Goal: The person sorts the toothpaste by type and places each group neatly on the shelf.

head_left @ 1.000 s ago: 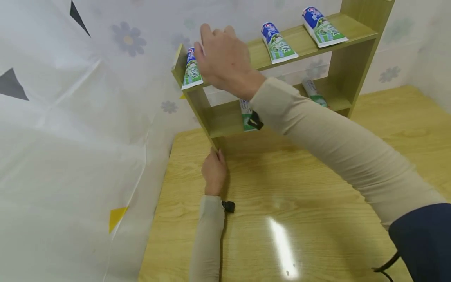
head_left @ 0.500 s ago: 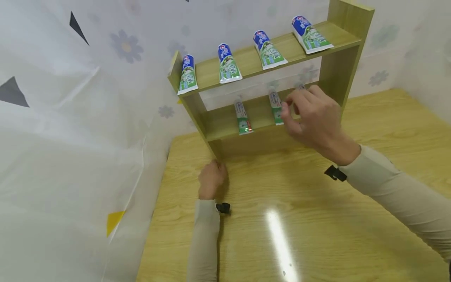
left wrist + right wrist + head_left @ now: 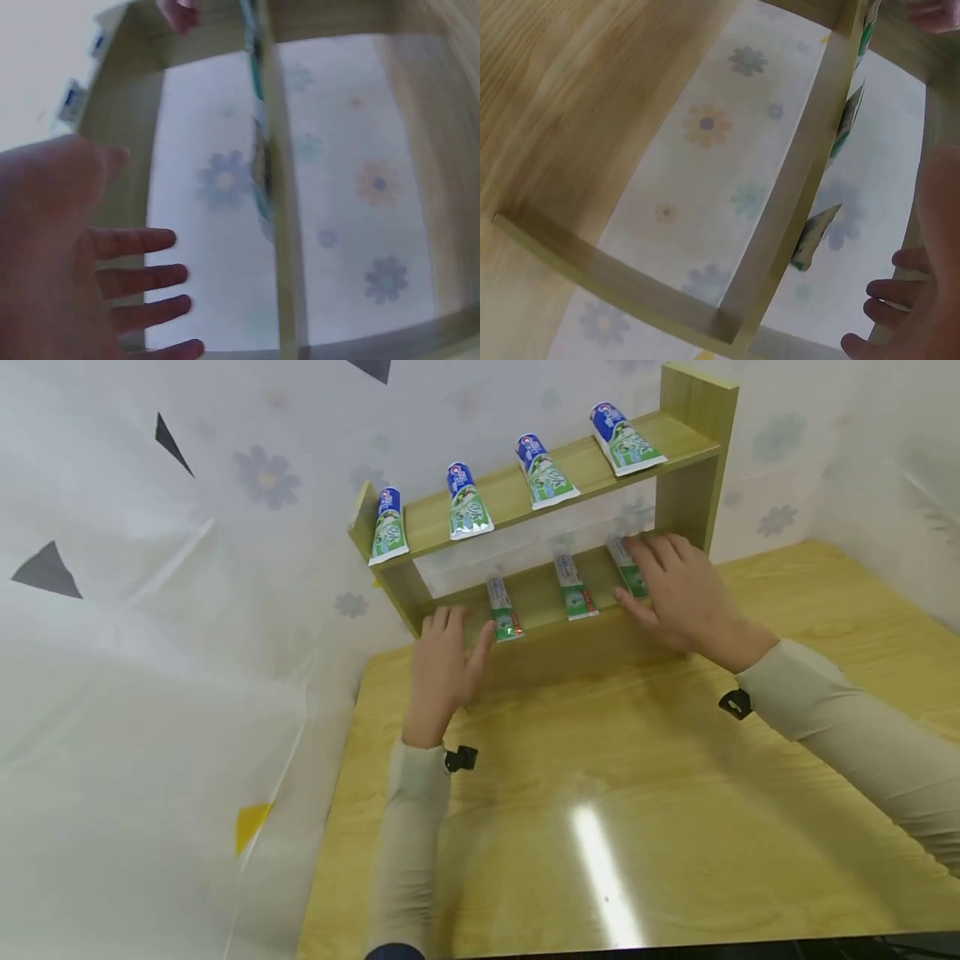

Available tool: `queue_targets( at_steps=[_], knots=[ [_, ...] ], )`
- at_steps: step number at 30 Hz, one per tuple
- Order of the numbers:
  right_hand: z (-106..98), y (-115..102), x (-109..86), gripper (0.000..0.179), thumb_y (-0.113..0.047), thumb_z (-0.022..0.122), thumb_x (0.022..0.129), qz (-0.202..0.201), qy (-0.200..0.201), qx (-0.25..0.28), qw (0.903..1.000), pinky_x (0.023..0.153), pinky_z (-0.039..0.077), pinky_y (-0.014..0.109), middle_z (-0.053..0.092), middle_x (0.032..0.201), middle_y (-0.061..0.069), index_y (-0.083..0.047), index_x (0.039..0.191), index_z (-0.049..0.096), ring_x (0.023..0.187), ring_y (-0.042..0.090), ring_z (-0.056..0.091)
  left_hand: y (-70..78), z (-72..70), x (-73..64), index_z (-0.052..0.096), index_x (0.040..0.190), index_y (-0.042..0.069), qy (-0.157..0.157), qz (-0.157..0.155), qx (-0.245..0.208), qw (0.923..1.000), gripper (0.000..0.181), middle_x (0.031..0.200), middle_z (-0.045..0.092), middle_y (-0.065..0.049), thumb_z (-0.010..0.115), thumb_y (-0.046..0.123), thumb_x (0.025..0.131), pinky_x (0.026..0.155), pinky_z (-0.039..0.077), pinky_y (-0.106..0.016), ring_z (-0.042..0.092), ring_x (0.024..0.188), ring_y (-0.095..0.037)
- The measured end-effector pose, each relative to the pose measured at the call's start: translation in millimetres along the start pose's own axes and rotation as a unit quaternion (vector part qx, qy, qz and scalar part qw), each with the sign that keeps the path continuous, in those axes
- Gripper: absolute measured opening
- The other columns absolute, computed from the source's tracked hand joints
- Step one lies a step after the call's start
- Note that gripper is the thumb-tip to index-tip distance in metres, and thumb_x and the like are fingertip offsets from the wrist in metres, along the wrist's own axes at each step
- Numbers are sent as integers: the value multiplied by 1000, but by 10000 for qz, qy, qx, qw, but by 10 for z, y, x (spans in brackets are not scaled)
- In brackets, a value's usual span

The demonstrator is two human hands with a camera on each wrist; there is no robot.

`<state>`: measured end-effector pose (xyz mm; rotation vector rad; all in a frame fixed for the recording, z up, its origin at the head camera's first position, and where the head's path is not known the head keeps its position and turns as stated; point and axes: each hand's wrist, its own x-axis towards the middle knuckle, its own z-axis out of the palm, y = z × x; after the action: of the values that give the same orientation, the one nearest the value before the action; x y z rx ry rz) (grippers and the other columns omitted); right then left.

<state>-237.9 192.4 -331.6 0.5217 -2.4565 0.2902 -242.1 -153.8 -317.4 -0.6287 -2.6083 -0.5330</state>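
Four fingers of my left hand point(image 3: 444, 668) extend, thumb apart, in front of the left end of the lower shelf. My right hand point(image 3: 686, 597) has relaxed, spread fingers at the lower shelf's right end. It partly hides a green-and-white toothpaste tube point(image 3: 624, 564) there. Neither hand grips anything. Two similar toothpaste tubes, a left one point(image 3: 504, 608) and a middle one point(image 3: 575, 587), lie along the lower shelf between the hands. In the wrist views, the left hand point(image 3: 60, 262) and right hand point(image 3: 915, 292) show spread fingers beside the shelf.
The wooden rack point(image 3: 555, 656) stands on a wood-grain table point(image 3: 540, 843). Several blue-and-green toothpaste tubes lie in a row on its upper shelf, including a rightmost one point(image 3: 626, 439). Flower-patterned white sheeting point(image 3: 187, 693) hangs at the left and behind.
My right hand has left the upper shelf and come down to the lower shelf's right end. My left hand has risen from the rack's bottom left corner and spread its fingers.
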Motion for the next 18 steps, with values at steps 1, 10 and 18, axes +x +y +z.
queue_targets(
  at_steps=[1,10,18],
  knots=[
    [1,38,40,69,-36,58,110,71,-261,-35,9996,122,36,68,48,157,38,8,160,39,146,56,45,-36,2,103,56,151,2,-297,-70,92,9995,61,154,58,-20,47,51,115,118,47,-58,54,144,-42],
    [139,278,205,91,-65,32,114,599,-1979,-57,9784,131,16,71,13,179,33,1,173,11,167,53,13,-317,237,494,11,177,26,-1830,-778,425,9791,90,187,-4,-5,30,80,107,138,6,-60,-6,174,-33],
    [210,293,202,90,-63,32,115,539,-1895,26,9804,133,14,70,13,178,35,3,173,11,166,54,13,-328,301,520,11,177,26,-1808,-740,394,9799,91,187,-5,-6,29,81,106,138,7,-61,-6,174,-33]
  ],
)
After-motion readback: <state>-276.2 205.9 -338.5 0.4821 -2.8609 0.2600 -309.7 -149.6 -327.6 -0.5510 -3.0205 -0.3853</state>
